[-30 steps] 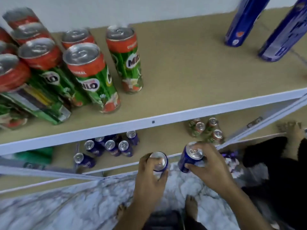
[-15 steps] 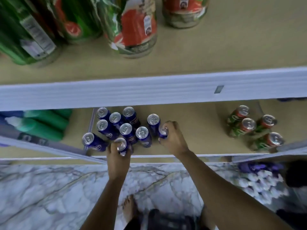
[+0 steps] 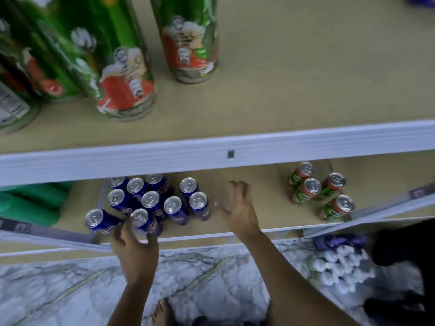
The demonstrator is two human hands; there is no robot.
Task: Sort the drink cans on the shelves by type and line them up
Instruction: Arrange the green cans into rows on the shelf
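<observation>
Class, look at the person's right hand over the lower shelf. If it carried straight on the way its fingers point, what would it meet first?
The right hand points toward the back of the lower shelf. The way looks free; it would probably pass right of the blue cans, though depth is unclear.

One head-worn camera looks steeply down and forward along a shelf rack: the upper shelf sits very near the lens, the lower shelf and marble floor farther below.

A home storeroom: white metal shelving stocked with drink cans, marble floor
</observation>
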